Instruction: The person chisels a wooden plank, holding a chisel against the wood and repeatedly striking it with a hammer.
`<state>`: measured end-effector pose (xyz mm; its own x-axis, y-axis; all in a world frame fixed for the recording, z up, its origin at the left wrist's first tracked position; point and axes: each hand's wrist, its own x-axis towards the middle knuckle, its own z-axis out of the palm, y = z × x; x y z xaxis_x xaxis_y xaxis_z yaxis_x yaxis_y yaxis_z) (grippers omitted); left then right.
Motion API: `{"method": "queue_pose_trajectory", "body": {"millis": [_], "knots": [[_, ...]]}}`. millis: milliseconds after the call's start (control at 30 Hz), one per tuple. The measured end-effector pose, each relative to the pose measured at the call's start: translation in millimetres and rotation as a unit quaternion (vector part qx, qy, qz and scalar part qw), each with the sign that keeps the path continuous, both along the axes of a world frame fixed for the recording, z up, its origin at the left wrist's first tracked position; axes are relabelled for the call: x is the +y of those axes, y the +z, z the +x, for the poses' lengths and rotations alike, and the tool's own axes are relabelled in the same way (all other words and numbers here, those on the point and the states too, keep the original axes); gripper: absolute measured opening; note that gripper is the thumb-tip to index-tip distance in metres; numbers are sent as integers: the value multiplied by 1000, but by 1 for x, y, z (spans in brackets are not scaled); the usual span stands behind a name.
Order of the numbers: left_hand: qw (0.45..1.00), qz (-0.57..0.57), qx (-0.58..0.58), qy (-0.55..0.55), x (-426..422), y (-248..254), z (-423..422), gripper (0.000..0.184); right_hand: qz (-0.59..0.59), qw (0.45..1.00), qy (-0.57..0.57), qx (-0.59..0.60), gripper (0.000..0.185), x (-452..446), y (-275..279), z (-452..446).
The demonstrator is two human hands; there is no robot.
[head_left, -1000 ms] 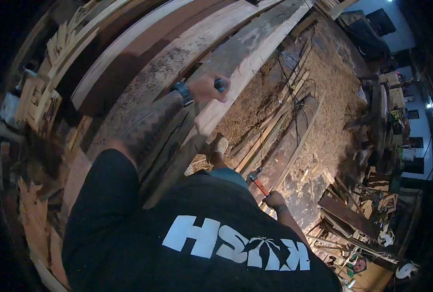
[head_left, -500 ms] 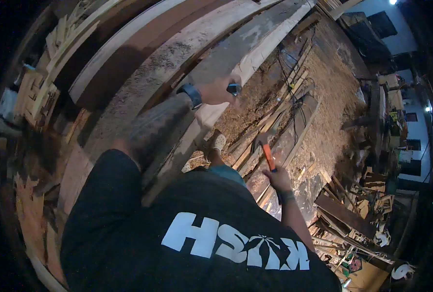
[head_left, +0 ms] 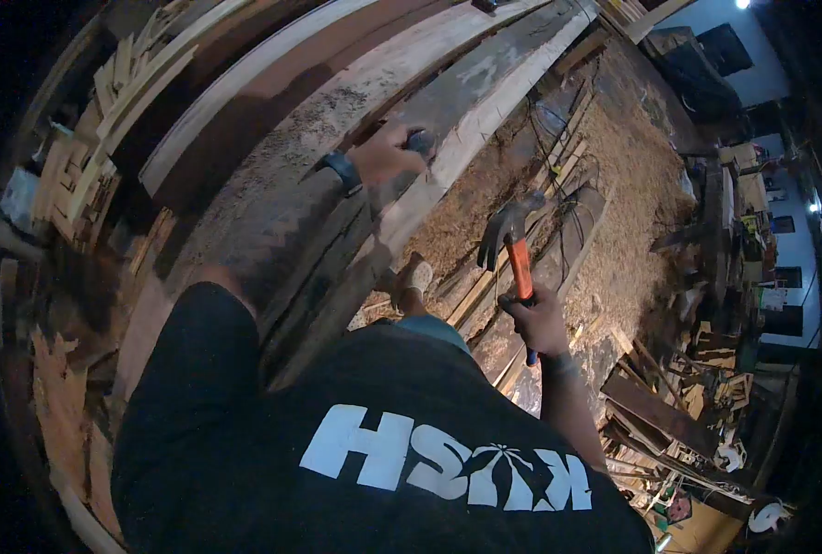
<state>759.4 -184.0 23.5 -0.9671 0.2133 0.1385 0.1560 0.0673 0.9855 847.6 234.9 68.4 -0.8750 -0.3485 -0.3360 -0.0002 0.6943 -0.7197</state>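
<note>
My right hand [head_left: 540, 321] is wrapped round the handle of a claw hammer [head_left: 520, 268]. The handle is orange with a dark blue end, and the dark metal head points up and away from me. My left hand [head_left: 385, 159], with a dark band on the wrist, is closed on a small dark object [head_left: 420, 141] whose kind I cannot make out. It is over a long wooden beam [head_left: 471, 138] with a grey top and a pale side edge; whether it touches the wood is unclear.
More long timbers [head_left: 309, 120] run alongside at the left. Sawdust [head_left: 646, 203] covers the floor, with narrow boards and a black cable [head_left: 572, 208] on it. My foot [head_left: 415, 275] stands beside the beam. Scrap wood [head_left: 660, 406] is piled at the right.
My right hand has raised the hammer, bringing its head up and nearer the beam. My left hand has shifted slightly left and up along the beam with the dark object.
</note>
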Motion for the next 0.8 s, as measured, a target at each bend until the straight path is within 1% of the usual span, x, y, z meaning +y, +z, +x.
{"method": "queue_pose_trajectory", "body": {"millis": [33, 100, 133, 167, 200, 233, 300, 333, 367, 400, 433, 533, 567, 633, 733, 800], "knots": [[991, -113, 60, 36, 4, 4, 4, 36, -17, 1000, -14, -13, 25, -5, 4, 3], [957, -229, 116, 135, 33, 5, 16, 34, -51, 997, -41, -41, 25, -16, 14, 10], [945, -232, 113, 201, 64, 0, 27, 34, -50, 996, -49, -47, 26, -17, 14, 11], [928, -235, 110, 268, 78, -6, 32, 34, -50, 996, -55, -53, 26, -18, 14, 13], [950, -219, 144, 167, 69, -12, 31, 32, -49, 995, -60, -58, 27, -20, 14, 14], [962, -199, 176, 66, 59, -20, 30, 31, -51, 994, -71, -64, 27, -23, 15, 17], [944, -207, 224, 123, 79, -59, 37, 46, -47, 991, -95, -81, 28, -25, 20, 25], [935, -209, 244, 148, 93, -63, 47, 54, -58, 989, -104, -90, 27, -24, 19, 27], [932, -255, 217, 139, 101, -67, 53, 55, -69, 986, -116, -100, 26, -21, 18, 30], [926, -300, 192, 128, 105, -51, 61, 55, -80, 983, -129, -108, 25, -19, 17, 33], [916, -345, 168, 116, 107, -43, 63, 56, -57, 984, -125, -112, 24, -15, 16, 31], [927, -267, 227, 132, 111, -57, 59, 46, -105, 979, -130, -118, 23, -11, 21, 32], [928, -270, 224, 125, 110, -60, 58, 42, -99, 980, -130, -113, 23, -11, 23, 33], [928, -278, 221, 110, 105, -50, 56, 35, -90, 982, -129, -103, 23, -12, 23, 32], [936, -261, 190, 139, 105, -44, 56, 33, -130, 980, -118, -98, 24, -14, 20, 33], [937, -263, 176, 148, 104, -41, 54, 35, -142, 976, -121, -110, 23, -17, 20, 35]]}}
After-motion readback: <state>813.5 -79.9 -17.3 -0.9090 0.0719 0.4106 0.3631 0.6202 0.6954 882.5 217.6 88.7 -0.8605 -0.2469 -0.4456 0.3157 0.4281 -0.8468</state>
